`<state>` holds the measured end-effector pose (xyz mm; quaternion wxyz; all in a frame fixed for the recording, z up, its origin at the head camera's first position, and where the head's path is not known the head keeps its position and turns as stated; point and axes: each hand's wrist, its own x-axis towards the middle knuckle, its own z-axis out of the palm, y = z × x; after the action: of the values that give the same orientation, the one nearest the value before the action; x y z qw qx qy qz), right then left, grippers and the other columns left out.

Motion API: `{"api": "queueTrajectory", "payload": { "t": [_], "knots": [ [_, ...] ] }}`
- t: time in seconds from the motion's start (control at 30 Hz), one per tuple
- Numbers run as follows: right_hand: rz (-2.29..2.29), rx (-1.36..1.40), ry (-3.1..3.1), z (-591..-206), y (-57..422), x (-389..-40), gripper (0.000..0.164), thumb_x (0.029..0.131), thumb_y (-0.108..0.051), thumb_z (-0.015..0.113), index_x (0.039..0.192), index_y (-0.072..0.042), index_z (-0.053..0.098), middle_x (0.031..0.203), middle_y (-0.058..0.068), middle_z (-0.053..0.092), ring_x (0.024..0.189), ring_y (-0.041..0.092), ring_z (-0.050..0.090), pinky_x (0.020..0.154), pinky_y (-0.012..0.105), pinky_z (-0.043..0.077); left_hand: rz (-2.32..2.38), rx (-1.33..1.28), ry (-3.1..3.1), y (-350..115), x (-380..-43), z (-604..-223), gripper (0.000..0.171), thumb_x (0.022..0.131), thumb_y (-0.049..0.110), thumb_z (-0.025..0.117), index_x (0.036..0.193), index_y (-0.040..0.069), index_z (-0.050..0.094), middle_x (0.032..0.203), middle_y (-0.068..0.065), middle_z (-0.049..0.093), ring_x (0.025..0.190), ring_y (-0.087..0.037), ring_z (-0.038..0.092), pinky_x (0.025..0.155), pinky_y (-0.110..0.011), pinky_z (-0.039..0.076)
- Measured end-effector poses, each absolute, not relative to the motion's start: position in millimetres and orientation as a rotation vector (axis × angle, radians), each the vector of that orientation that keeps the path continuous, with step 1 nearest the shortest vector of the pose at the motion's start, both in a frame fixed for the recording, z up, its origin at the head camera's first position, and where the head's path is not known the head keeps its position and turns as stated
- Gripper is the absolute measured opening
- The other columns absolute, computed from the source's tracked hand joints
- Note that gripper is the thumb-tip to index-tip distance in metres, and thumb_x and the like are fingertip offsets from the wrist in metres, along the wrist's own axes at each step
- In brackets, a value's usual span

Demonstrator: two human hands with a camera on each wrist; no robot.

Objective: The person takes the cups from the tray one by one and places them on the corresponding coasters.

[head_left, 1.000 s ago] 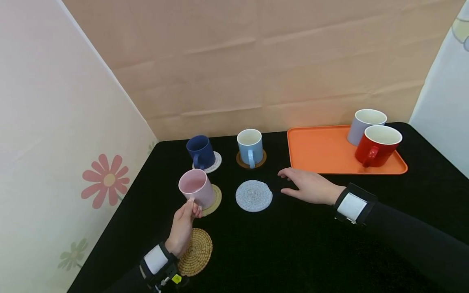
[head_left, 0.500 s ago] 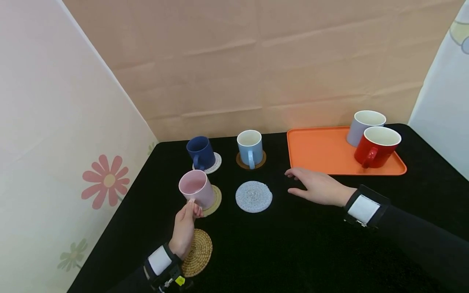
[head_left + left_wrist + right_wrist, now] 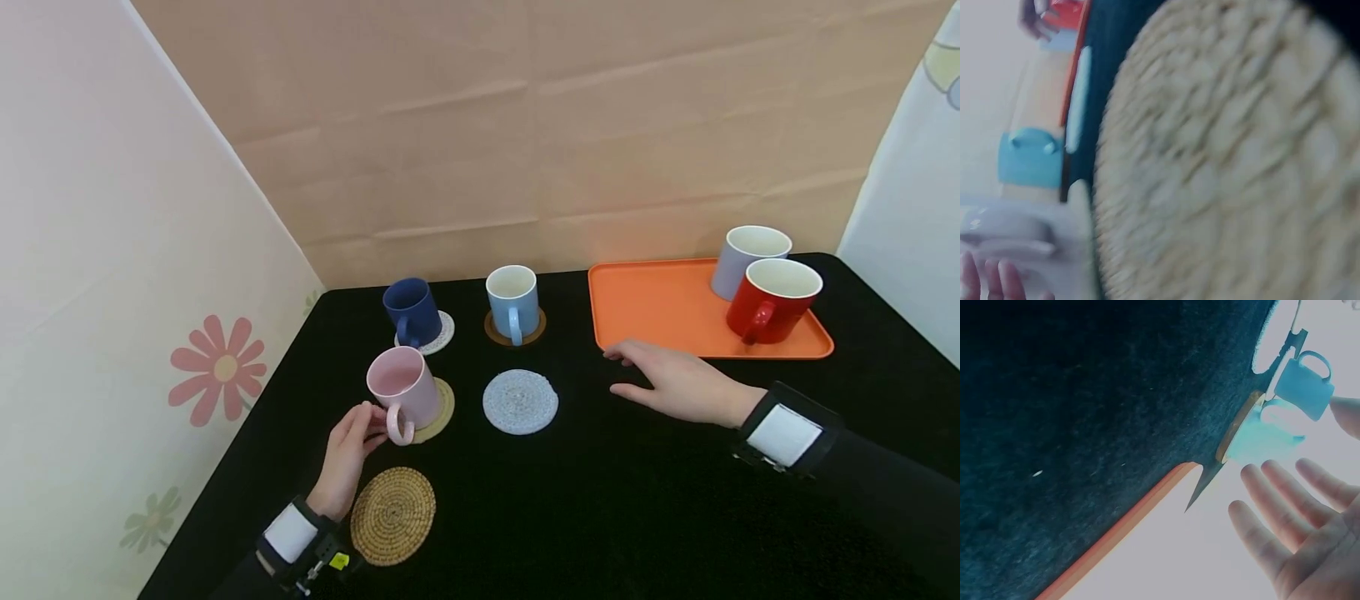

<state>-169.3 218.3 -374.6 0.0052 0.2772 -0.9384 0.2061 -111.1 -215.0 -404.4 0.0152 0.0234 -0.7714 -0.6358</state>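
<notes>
A pink mug (image 3: 416,398) stands on a pale yellow coaster (image 3: 442,412), its handle pointing toward the front. My left hand (image 3: 347,457) is just left of that handle, its fingers loosely bent and holding nothing. In the left wrist view, the fingertips (image 3: 1011,281) show beside the mug's blurred handle (image 3: 1007,237). A round woven straw coaster (image 3: 393,517) lies in front of the mug, close to the left wrist. Over the black cloth, my right hand (image 3: 678,382) hovers near the front left corner of the orange tray (image 3: 645,308), fingers spread and relaxed.
A dark blue mug (image 3: 416,312) sits on a white coaster (image 3: 447,329), and a light blue mug (image 3: 517,300) on a brown one. A pale blue coaster (image 3: 520,402) lies bare. The tray bears a red mug (image 3: 765,308) and a lavender mug (image 3: 727,271). Walls stand behind and at both sides.
My left hand has let go of the pink mug's handle and moved slightly left. My right hand has drifted right, toward the tray's front edge. The mugs have stayed put.
</notes>
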Motion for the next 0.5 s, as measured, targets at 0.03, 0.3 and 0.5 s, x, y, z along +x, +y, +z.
{"api": "queueTrajectory", "payload": {
  "t": [0.03,0.3,0.5],
  "knots": [
    [0.644,0.862,-2.942,-375,220,-169,0.045,0.091,-0.030,0.069,0.126,-0.007,0.055,0.122,0.012,0.061,0.106,0.028,0.061,0.085,0.047,0.051,-1.940,0.063,-2.387,-217,-112,-401,0.044,0.108,0.029,0.031,0.113,-0.010,0.050,0.107,-0.008,0.054,0.097,-0.013,0.056,0.088,-0.025,0.047],
    [0.652,0.805,-2.955,-371,241,-161,0.045,0.092,-0.031,0.067,0.127,-0.006,0.053,0.123,0.014,0.061,0.107,0.030,0.061,0.086,0.050,0.050,-1.542,-0.113,-2.245,-214,-124,-363,0.024,0.105,0.012,0.043,0.105,-0.010,0.053,0.099,-0.010,0.056,0.090,-0.012,0.054,0.084,-0.016,0.043],
    [0.650,0.774,-2.940,-363,256,-157,0.047,0.095,-0.038,0.062,0.130,-0.007,0.052,0.125,0.015,0.060,0.109,0.032,0.060,0.086,0.051,0.050,-1.438,-0.369,-2.305,-190,-132,-339,0.018,0.103,0.007,0.047,0.108,-0.008,0.054,0.102,-0.020,0.058,0.093,-0.025,0.054,0.084,-0.021,0.045]
  ]
}}
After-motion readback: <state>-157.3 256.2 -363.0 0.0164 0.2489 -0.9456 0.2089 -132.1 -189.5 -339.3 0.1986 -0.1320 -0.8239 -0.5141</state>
